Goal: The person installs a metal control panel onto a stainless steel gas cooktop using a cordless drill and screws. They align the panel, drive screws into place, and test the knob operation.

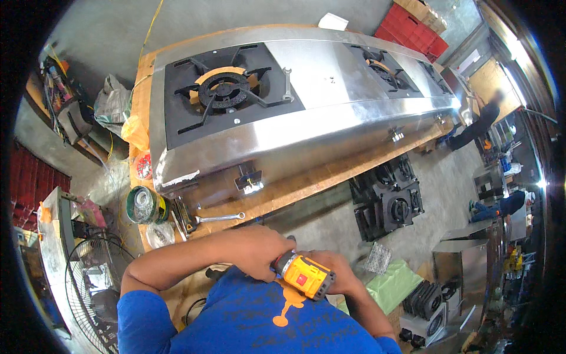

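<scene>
Close in front of my blue shirt I hold a yellow and black cordless drill [306,277]. My right hand [335,268] is closed round its grip, largely behind the drill body. My left hand [257,251] is closed at the drill's chuck end, with its fingertips partly hidden. A small dark piece sticks out beside the left hand; I cannot make out what it is. Beyond my hands a long stainless steel gas stove [318,76] lies on a wooden bench [277,203]. Near my left forearm a combination wrench [221,218] rests on the bench edge.
Another wrench [288,85] lies on the stove beside a black burner [224,91]. A green tin [147,205] stands at the bench's left end, near a fan [94,277]. Black burner parts [389,200] lie on the floor at right. Two other people [480,124] are farther right.
</scene>
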{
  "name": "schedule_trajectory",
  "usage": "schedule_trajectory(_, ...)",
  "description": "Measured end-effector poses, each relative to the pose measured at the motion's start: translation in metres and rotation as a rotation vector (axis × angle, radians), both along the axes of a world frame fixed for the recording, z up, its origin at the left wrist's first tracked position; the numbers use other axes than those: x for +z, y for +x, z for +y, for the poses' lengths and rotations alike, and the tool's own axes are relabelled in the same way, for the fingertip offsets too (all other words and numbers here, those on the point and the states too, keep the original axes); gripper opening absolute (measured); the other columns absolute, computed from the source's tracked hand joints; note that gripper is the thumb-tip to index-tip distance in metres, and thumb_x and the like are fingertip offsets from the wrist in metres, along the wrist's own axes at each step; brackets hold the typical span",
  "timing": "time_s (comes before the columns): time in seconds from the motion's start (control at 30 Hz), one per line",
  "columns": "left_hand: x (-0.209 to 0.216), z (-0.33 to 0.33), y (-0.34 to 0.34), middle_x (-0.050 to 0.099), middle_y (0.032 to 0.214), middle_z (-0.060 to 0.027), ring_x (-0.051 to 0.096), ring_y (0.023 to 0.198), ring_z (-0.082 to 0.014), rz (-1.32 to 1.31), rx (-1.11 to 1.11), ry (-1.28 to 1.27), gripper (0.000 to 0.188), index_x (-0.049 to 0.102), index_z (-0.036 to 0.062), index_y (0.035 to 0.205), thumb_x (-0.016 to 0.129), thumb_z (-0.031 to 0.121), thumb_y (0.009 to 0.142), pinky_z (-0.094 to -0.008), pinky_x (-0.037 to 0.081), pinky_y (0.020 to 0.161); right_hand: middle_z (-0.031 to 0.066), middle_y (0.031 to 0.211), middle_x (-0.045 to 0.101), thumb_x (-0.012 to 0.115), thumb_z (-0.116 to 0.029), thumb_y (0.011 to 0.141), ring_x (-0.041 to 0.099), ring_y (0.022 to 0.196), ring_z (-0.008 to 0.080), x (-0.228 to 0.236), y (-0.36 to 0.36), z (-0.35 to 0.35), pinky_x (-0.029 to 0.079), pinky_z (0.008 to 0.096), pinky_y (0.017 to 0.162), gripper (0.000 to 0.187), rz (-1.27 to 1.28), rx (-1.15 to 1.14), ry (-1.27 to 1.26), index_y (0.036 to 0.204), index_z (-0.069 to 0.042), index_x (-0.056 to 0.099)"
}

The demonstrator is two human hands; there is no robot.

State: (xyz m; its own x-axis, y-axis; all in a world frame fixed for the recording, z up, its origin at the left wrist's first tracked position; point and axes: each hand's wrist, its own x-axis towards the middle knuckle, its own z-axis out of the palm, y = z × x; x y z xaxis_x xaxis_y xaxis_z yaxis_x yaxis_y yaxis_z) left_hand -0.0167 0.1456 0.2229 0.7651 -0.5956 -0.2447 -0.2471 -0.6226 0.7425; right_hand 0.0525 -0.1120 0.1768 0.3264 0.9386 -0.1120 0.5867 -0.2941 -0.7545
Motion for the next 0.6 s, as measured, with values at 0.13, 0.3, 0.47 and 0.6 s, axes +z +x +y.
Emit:
schedule_trajectory(0.13,0.001,0.005,-0.004,0.068,0.082,-0.0191,0.066,0.079,-0.0411,-0.011,0.033,-0.183,0.055,0.058,0.0016,0.106,0.079,0.035,0.067,-0.0493,0.051,0.071,0.0132,0.107,0.069,0.075,-0.034,0.071,0.067,0.095,0.0351,0.003,0.005,0.004,0.052,0.0428,0.080,0.063,-0.061,0.079,0.052,0.129,-0.013,0.060)
schedule_trajectory(0.3,0.010,0.004,0.006,0.069,0.080,-0.0190,0.067,0.080,-0.0392,0.075,-0.061,0.032,0.052,0.062,0.0019,0.099,0.080,0.037,0.065,-0.0474,0.052,0.072,0.0121,0.106,0.069,0.073,-0.029,0.071,0.066,0.092,0.0356,0.012,0.010,0.009,0.051,0.0443,0.077,0.061,-0.128,0.123,0.104,0.128,-0.010,0.057)
schedule_trajectory(0.47,0.018,0.006,0.020,0.069,0.084,-0.0180,0.066,0.082,-0.0393,0.084,-0.147,0.144,0.047,0.063,0.0048,0.097,0.081,0.032,0.064,-0.0493,0.052,0.071,0.0131,0.102,0.069,0.074,-0.029,0.070,0.067,0.090,0.0359,0.013,0.008,0.016,0.052,0.0445,0.077,0.056,-0.273,0.033,0.140,0.121,-0.009,0.060)
schedule_trajectory(0.6,0.014,0.013,0.025,0.069,0.091,-0.0151,0.066,0.093,-0.0354,-0.271,-0.065,0.228,0.043,0.063,0.0052,0.094,0.081,0.027,0.063,-0.0457,0.052,0.077,0.0143,0.100,0.069,0.079,-0.031,0.066,0.066,0.091,0.0373,0.003,-0.001,0.027,0.052,0.0454,0.078,0.057,-0.239,-0.207,0.230,0.115,-0.008,0.061)
